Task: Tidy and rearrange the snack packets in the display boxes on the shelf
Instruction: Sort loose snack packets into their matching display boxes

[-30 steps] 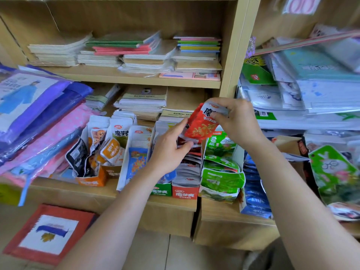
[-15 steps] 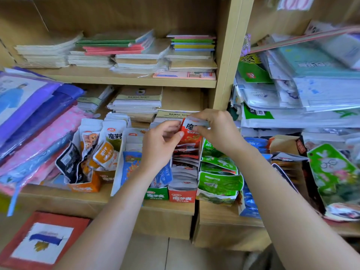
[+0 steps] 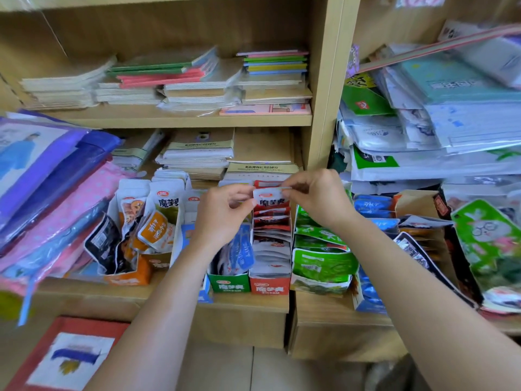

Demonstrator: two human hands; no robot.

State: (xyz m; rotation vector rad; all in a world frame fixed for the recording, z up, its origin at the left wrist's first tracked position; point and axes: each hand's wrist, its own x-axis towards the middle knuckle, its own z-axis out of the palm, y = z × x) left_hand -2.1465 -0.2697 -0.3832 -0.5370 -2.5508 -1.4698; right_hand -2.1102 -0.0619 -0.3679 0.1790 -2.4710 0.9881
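Red snack packet [image 3: 271, 196]: upright, white top edge uppermost, at the rear of the red display box [image 3: 269, 286], standing higher than the packets filed in front of it. It is held at both top corners and lies between the two hands, touching both.

Left hand [image 3: 222, 213]: thumb and forefinger pinch the packet's upper left corner; the other fingers are curled below.

Right hand [image 3: 318, 198]: fingertips pinch the upper right corner, back of the hand toward the camera.

Red display box: at the front edge of the wooden shelf [image 3: 253, 301], filled front to back with red and white packets.

Green-fronted box [image 3: 229, 285]: touching it on the left, holding blue packets [image 3: 242, 252], partly hidden by the left wrist.

Green packets [image 3: 321, 261]: just right, in an open box, leaning in a row.

Orange box [image 3: 129, 275]: further left, with white, orange and black packets tilted loosely.

Rabbit-print green bag [image 3: 490, 235]: far right.

Coloured notebooks [image 3: 197, 80]: stacked on the upper shelf.
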